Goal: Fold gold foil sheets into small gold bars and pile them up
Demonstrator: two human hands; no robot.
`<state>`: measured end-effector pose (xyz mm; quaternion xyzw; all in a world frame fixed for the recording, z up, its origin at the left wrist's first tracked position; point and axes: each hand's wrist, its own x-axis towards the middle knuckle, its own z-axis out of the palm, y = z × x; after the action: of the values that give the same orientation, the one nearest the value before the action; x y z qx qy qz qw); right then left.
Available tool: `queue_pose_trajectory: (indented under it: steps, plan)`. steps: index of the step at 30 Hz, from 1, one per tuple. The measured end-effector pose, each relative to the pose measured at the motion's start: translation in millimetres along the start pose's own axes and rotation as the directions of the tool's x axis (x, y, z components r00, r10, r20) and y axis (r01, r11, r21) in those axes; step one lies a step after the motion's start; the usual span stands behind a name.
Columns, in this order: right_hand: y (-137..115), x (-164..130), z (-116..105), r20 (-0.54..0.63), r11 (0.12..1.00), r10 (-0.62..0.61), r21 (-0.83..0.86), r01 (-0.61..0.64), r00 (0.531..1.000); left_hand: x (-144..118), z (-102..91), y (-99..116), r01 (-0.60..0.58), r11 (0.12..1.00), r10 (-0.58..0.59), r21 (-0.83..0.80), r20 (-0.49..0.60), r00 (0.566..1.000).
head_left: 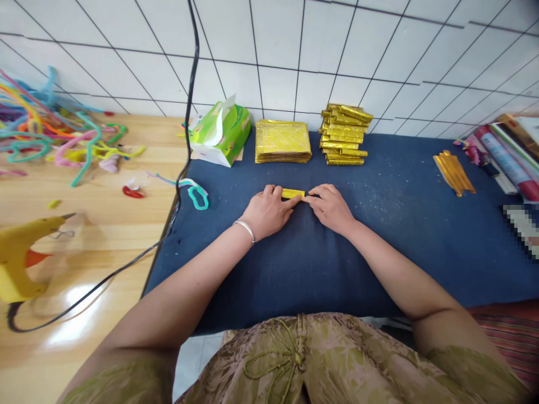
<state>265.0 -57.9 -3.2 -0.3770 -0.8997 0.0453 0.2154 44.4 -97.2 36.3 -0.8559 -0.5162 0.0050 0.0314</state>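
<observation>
The left hand (pixel 269 212) and the right hand (pixel 330 206) are pressing down together on a small folded strip of shiny gold foil paper (pixel 293 194), fingertips pinching it flat at either end against the dark blue cloth mat (pixel 400 235), midway along the mat's width. The strip looks light, thin and slick, likely creasing easily, so it is best gripped at its ends. Beyond it are lying a flat stack of gold foil sheets (pixel 283 141) and a pile of folded gold pieces (pixel 345 134). Most of the strip is hiding under the fingers, so its folds are hard to make out.
</observation>
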Motion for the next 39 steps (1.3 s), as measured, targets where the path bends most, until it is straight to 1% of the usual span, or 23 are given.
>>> queue_pose_trajectory:
  steps: [4, 7, 9, 12, 15, 18, 22, 25, 28, 32, 35, 37, 39]
  plan:
    - [1, 2, 0, -0.021, 0.999, 0.0, 0.054, 0.001, 1.0, 0, 1.1, 0, -0.009, 1.0, 0.009, -0.001, -0.014, 1.0]
    - [2, 2, 1, -0.027, 0.998, -0.003, 0.056, 0.005, 1.0, 0, 1.8, 1, -0.008, 1.0, 0.007, -0.018, -0.013, 1.0]
    - [2, 1, 1, -0.018, 0.999, -0.019, 0.029, 0.02, 1.0, 0, 2.0, 1, -0.003, 1.0, 0.003, -0.031, -0.006, 1.0]
    - [-1, 0, -1, 0.021, 0.997, -0.043, -0.055, 0.044, 0.999, 0, 1.8, 0, -0.003, 0.999, 0.003, -0.038, -0.003, 1.0]
    - [-8, 0, -4, 0.06, 0.99, -0.034, -0.136, 0.042, 0.998, -1, 1.8, 0, -0.009, 1.0, 0.008, -0.021, -0.013, 1.0]
    - [-17, 0, -7, 0.075, 0.987, -0.025, -0.155, 0.036, 0.997, -2, 2.1, 0, -0.013, 1.0, 0.013, -0.005, -0.027, 1.0]
    - [-27, 3, -8, 0.073, 0.998, -0.011, -0.067, 0.016, 0.997, -2, 3.4, 2, -0.014, 1.0, 0.014, 0.003, -0.051, 0.999]
    - [-37, 12, -3, 0.055, 1.0, 0.02, 0.022, -0.021, 0.998, -2, 5.3, 3, -0.014, 1.0, 0.013, -0.005, -0.062, 0.998]
    - [-46, 19, 9, 0.119, 0.998, -0.009, 0.066, 0.001, 0.993, -2, 8.1, 3, -0.018, 1.0, 0.018, -0.011, -0.053, 0.998]
    - [-48, 16, 20, 0.177, 0.999, -0.012, 0.041, 0.005, 0.984, -7, 13.4, -7, -0.078, 0.996, 0.075, -0.041, -0.072, 0.995]
    - [-46, 9, 17, 0.209, 1.0, 0.002, 0.016, -0.006, 0.978, -13, 19.8, -21, -0.137, 0.982, 0.123, -0.128, -0.111, 0.986]
    - [-47, 9, 13, 0.219, 1.0, 0.006, -0.008, -0.004, 0.976, -15, 24.8, -29, -0.128, 0.972, 0.105, -0.199, -0.119, 0.987]
    - [-52, 14, 10, 0.207, 0.999, 0.029, -0.032, -0.023, 0.978, -16, 29.6, -33, -0.137, 0.965, 0.111, -0.225, -0.123, 0.986]
